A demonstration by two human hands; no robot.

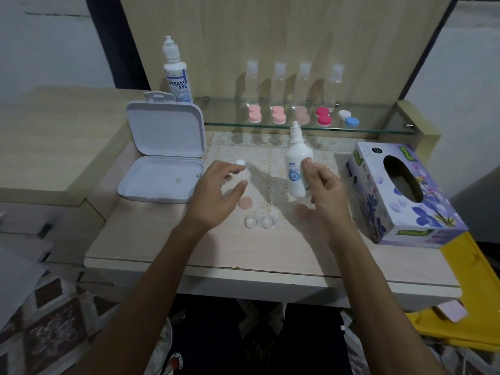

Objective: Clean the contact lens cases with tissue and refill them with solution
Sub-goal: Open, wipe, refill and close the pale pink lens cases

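Centrally, uncapped clear lens case (258,221), hands apart: left hand (216,190) pinching white cap (240,162), right hand (322,190) slack.

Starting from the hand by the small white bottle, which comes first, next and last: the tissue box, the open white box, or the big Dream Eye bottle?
From the right hand:
1. Tissue box, just to its right.
2. Open white box, across the table on the left.
3. Dream Eye bottle, far back left, behind that box.
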